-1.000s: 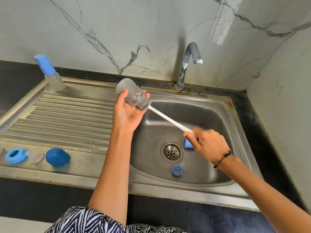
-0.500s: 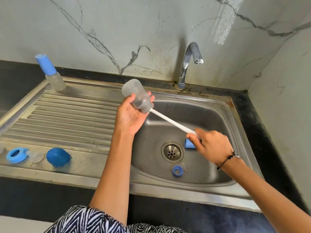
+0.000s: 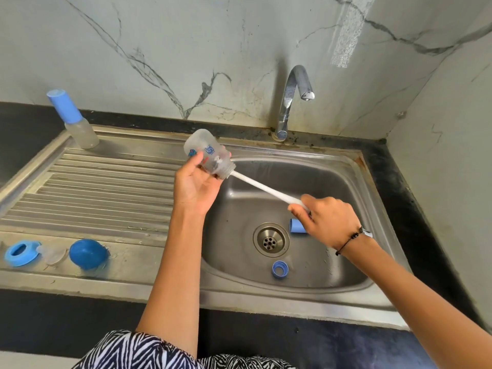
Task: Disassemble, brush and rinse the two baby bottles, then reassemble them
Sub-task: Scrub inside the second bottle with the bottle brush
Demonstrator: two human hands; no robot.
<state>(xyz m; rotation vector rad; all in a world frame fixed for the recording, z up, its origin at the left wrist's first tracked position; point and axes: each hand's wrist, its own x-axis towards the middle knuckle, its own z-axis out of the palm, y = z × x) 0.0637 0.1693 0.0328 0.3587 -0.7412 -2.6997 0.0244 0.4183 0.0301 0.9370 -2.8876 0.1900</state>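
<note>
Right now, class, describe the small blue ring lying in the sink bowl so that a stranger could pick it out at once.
Start at the steel sink bowl below the tap and find the round drain in its floor. Just nearer the front edge lies the small blue ring, flat and open in the middle. The other blue piece in the bowl, the blue tube beside the right hand, is a cylinder on its side.

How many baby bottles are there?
2. One clear bottle is held in the left hand over the sink, with the brush inside. The capped bottle stands at the drainboard's back-left corner.
</note>
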